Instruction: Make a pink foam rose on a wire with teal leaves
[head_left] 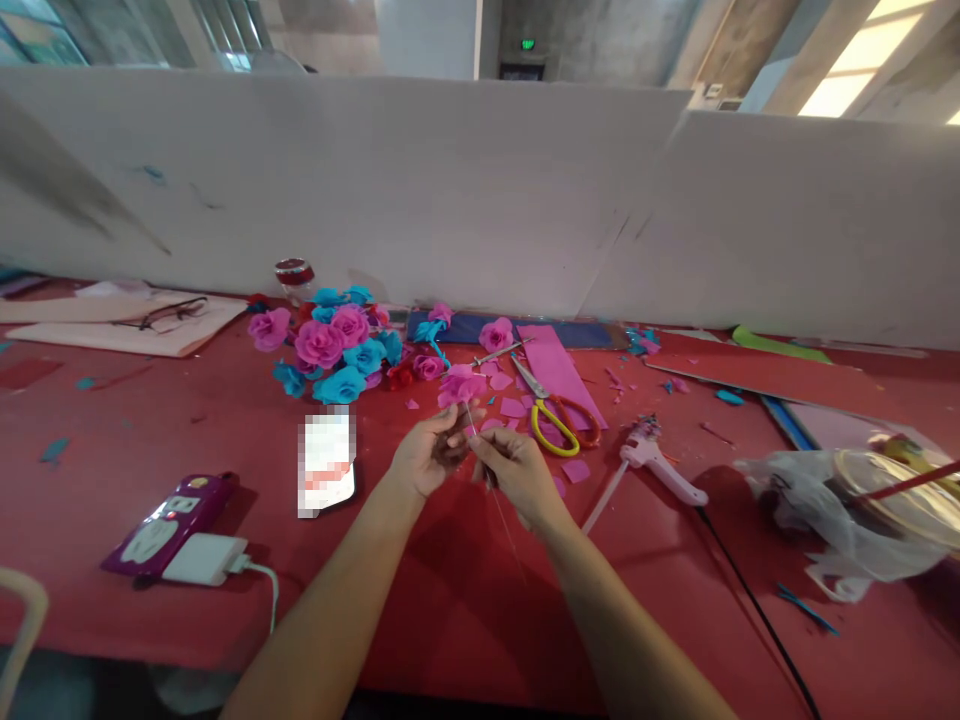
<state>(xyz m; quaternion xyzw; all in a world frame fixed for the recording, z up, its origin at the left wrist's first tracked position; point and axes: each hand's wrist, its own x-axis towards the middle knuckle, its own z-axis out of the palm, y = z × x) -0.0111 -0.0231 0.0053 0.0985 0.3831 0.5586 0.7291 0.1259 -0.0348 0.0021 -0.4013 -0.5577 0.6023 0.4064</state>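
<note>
A pink paper flower (460,386) on a thin wire stem (507,530) is between my hands above the red table. My left hand (426,455) has its fingers closed at the base of the bloom, partly hiding it. The thumb and fingers of my right hand (521,470) pinch the wire just below the flower, and its loose end slants down towards me. Scissors (556,428) with yellow and orange handles lie right of the flower, blades partly open. Around them are a pink crepe paper strip (559,370) and several cut pink petals (514,408).
Left of my hands stands a bunch of pink and blue paper flowers (337,350), with a phone (330,465) in front. A purple power strip (180,510) holds a white charger. To the right are a glue gun (664,470) and a plastic bag (832,510). A white partition (420,190) closes the back.
</note>
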